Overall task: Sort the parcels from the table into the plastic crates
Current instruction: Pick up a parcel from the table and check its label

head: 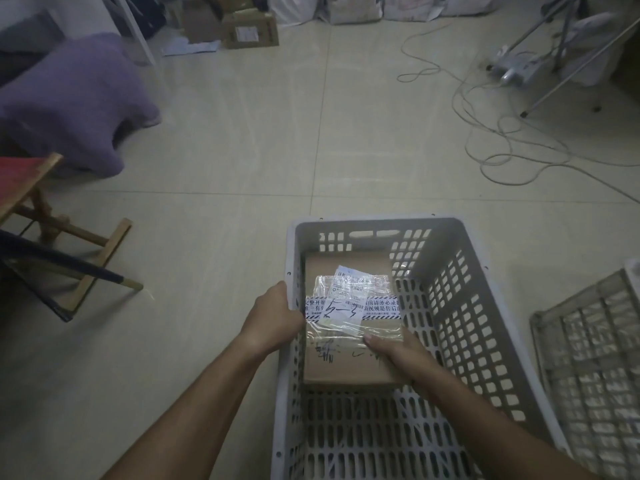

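A brown cardboard parcel with clear tape, a white label and black handwriting is held inside a grey perforated plastic crate on the floor. My left hand grips the parcel's left edge, over the crate's left wall. My right hand grips its right side, thumb on top. Beneath it, at the crate's far end, lies another brown parcel.
A second grey crate stands at the right edge. A wooden folding stool and a dark umbrella are on the left. A purple cloth, cardboard boxes and loose cables lie further off.
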